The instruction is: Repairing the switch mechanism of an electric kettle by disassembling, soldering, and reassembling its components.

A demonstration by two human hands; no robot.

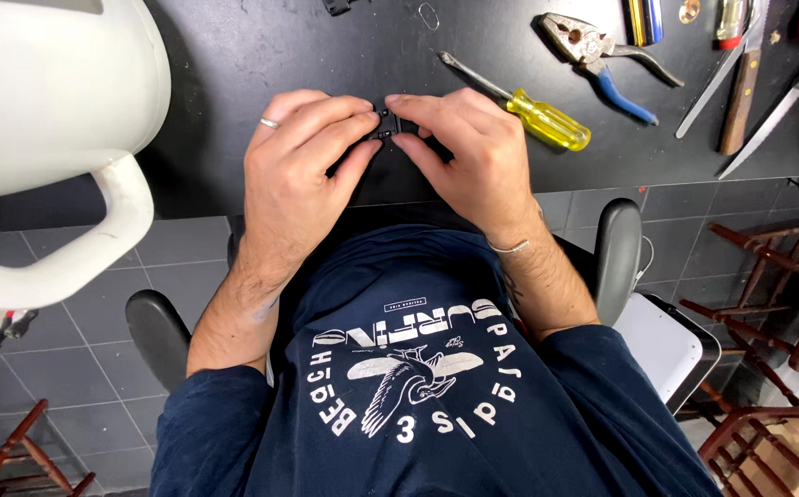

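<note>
Fingers of both hands close around a small black part (387,124), which sits at the near edge of the black table (234,55), just in front of the person's chest. The left hand (298,166) pinches it from one side with thumb and forefinger, a ring on one finger, and the right hand (468,156) pinches it from the other side in the same way; both grips are closed tight on the piece, and most of it is hidden, so I cannot tell its exact shape. It seems the person is pressing or fitting two small pieces together, a fine step that is in the middle, not finished. The next move, I judge, needs steady and even pressure from both sides, and maybe a tool. Near the right hand lies a yellow-handled screwdriver (528,110), and further away pliers with blue handles (602,55), a long knife (772,115) and other tools in a row. A large white plastic container (50,101) with a handle stands on the left. Under the table the floor (59,359) is of grey tiles, and dark wooden chairs (768,267) stand at the right.
</note>
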